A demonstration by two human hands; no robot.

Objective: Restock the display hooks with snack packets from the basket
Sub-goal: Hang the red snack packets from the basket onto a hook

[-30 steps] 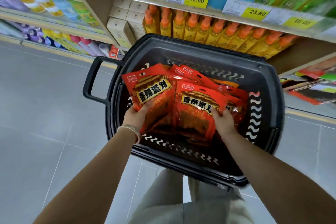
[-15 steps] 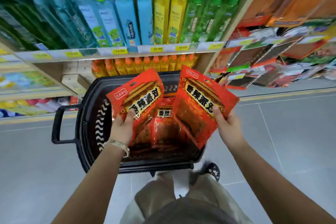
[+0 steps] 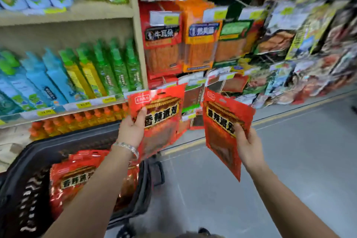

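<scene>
**Two packets in hand, none hung yet**

- Left hand grips a red packet by its left edge: thumb across the front, fingers curled behind. The packet is held upright, above the basket's right side and in front of the low end of the display.
- Right hand pinches a second packet at its right edge, thumb on the front and fingers behind. This one is tilted, with its bottom corner pointing at the floor. The two packets are apart, with a gap between them.
- Basket sits low on the left with more red packets lying in it (several, count unclear).
- The display of hanging packs stands ahead and to the right. It is well filled, in other brands, as far as can be read.

Progress, as a judgement: early. Both packets are out of the basket but neither touches a hook. What is left is hanging these two and then the rest in the basket.

Hard to make out:
- The hooks themselves are hidden behind price tags and packs, so I cannot tell which one is free.
- Just behind the held packets there seems to be a sparse patch, but it is too blurred to be sure.
- The right part of the display is smeared by motion.
- The left forearm covers part of the basket load.
- Each packet's top has a pale spot that may be its hang hole.
</scene>
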